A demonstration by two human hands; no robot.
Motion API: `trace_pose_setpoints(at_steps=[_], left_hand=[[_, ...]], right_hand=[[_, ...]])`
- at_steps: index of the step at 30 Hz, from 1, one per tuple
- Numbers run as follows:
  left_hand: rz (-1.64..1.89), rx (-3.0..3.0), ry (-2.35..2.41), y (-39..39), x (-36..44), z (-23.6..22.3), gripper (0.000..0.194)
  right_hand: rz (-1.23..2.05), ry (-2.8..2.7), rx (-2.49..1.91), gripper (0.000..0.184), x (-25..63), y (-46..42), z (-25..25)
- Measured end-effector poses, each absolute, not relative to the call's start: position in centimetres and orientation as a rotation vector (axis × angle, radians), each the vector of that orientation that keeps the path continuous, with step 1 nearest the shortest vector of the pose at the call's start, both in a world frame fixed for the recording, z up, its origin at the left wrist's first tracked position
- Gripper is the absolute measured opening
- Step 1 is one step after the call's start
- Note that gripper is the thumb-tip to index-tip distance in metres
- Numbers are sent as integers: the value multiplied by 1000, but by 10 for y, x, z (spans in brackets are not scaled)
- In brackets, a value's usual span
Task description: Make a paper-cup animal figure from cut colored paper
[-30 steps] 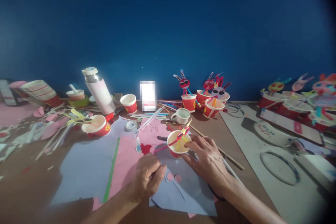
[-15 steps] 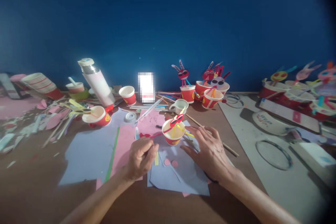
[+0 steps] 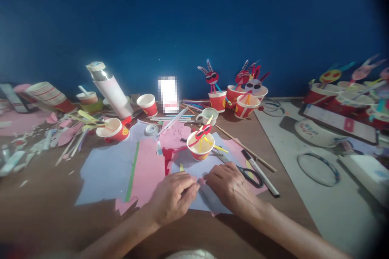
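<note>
My left hand (image 3: 178, 196) is closed, knuckles up, over the edge of the lavender paper (image 3: 197, 202); anything inside its fingers is hidden. My right hand (image 3: 229, 184) rests on the same paper with its fingers bent down and close together, the tips hidden. A small pink paper disc (image 3: 201, 181) shows in the narrow gap between the two hands. Just beyond them stands a red paper cup (image 3: 200, 155) with a red-and-yellow paper figure (image 3: 203, 131) rising from it. Black-handled scissors (image 3: 252, 177) lie beside my right hand, partly covered by it.
A marker (image 3: 261, 174) and a wooden stick (image 3: 246, 147) lie to the right. Behind are a mug (image 3: 209, 116), a white flask (image 3: 112, 95) and several decorated cups (image 3: 217, 101). Paper scraps (image 3: 65, 133) cover the left side; a phone (image 3: 340, 123) is at right.
My right hand has let go of the figure's cup and come down leftward to the paper near the disc, uncovering the scissors and marker. My left hand stays closed. The view has shifted slightly.
</note>
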State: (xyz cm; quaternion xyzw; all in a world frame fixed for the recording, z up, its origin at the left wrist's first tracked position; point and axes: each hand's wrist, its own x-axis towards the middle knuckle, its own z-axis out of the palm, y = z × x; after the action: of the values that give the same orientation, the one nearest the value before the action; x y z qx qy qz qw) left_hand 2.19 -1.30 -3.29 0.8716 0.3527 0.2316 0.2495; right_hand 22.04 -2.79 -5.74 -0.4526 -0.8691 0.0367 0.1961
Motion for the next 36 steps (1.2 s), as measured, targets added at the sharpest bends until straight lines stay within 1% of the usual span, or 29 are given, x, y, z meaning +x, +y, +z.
trace_pose_setpoints(at_steps=[3, 6, 9, 15, 18, 21, 25, 31, 33, 36], left_hand=[[578, 2456, 934, -19, 27, -36, 24], [551, 2542, 883, -26, 31, -41, 16], [602, 2582, 830, -33, 30, -46, 19], [586, 2629, 845, -31, 20, -58, 24], [585, 2630, 833, -27, 16, -64, 21], [630, 2635, 790, -26, 14, -67, 18], [635, 2621, 832, -29, 13, -66, 14], [854, 2660, 733, -32, 10, -69, 22], [848, 2663, 753, -29, 6, -62, 21], [743, 2652, 886, -23, -9, -44, 15]], right_hand=[[132, -2449, -1270, 21, 220, -29, -57], [187, -2400, -1266, 20, 231, -36, -56], [205, -2233, -1346, 22, 254, -45, -55], [71, -2012, -1672, 20, 306, -55, -57], [43, -1962, -1819, 25, 316, -52, -55], [53, -1964, -1861, 23, 313, -47, -50], [117, -2090, -1670, 20, 283, -42, -42], [215, -2377, -1262, 19, 207, -37, -41], [204, -2481, -1167, 17, 192, -35, -41], [137, -2539, -1101, 16, 187, -31, -43]])
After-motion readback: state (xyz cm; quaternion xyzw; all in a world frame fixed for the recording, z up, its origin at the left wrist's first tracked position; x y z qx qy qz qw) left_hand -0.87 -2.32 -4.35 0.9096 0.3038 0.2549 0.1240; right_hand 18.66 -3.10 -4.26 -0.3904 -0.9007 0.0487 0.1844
